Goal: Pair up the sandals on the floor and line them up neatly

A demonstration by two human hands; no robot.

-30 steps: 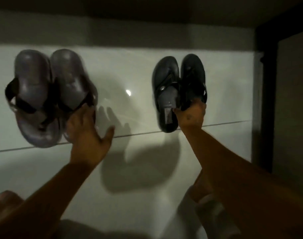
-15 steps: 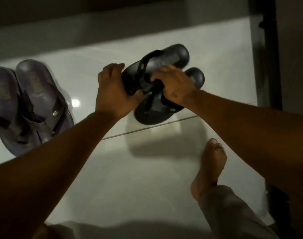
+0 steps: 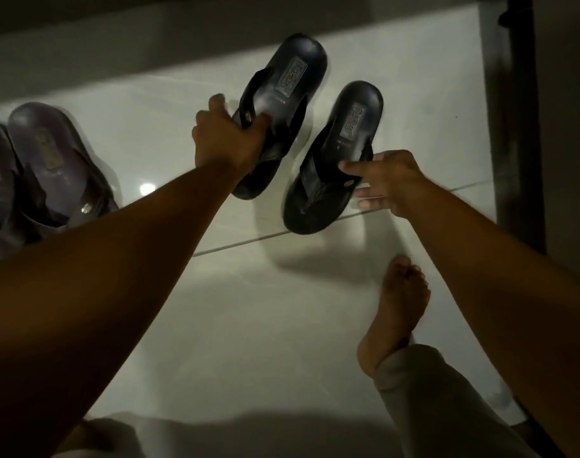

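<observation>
Two black sandals lie side by side on the pale tiled floor, heels pointing away from me. My left hand [image 3: 229, 140] grips the strap side of the left black sandal [image 3: 285, 94]. The right black sandal [image 3: 344, 137] is pinched at its strap by my right hand [image 3: 387, 183], thumb on top and fingers beside its outer edge. A small gap separates the two. A pair of purple-grey sandals [image 3: 50, 170] sits together at the far left, partly cut off by the frame and by my left forearm.
A grey wall base [image 3: 149, 44] runs along the back, close behind the sandals. A dark door frame [image 3: 520, 127] stands at the right. My bare right foot [image 3: 401, 305] rests on the tiles just below the black pair. A tile joint [image 3: 235, 246] crosses the floor.
The black sandals, stacked and lifted in both hands half a second ago, now lie apart side by side. My left hand left the purple-grey pair a second ago and came over.
</observation>
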